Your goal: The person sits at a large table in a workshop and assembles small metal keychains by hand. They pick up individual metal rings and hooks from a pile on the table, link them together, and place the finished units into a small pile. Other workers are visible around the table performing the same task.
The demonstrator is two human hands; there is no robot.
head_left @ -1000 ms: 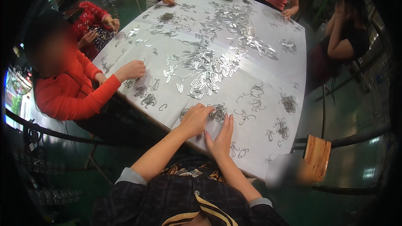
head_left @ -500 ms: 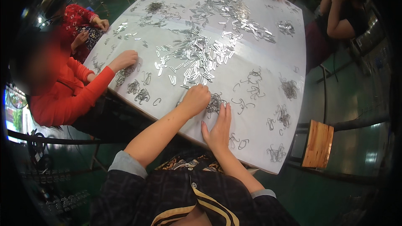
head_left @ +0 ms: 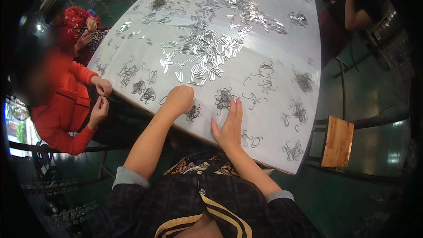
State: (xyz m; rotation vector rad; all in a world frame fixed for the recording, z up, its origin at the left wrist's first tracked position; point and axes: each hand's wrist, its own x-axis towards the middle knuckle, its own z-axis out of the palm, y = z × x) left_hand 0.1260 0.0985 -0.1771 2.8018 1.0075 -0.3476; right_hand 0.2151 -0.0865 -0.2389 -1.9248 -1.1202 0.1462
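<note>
Risk: wire hooks (head_left: pixel 193 113) lie tangled; a pull would likely drag the whole clump toward the table (head_left: pixel 282 61) edge just below the fist.
Left hand (head_left: pixel 179 99): curled shut; contents hidden, cannot tell.
Right hand (head_left: pixel 230 125): spread flat, pinching nothing.
Hooks: touching the left fist's right side.
Second tangle (head_left: pixel 224 98): just beyond right fingertips.

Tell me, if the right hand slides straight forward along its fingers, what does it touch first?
The right hand lies flat on the white table, fingers pointing away from the person. Just ahead lies a dark tangle of wire hooks, probably met first; the pile of silver clips is farther.
</note>
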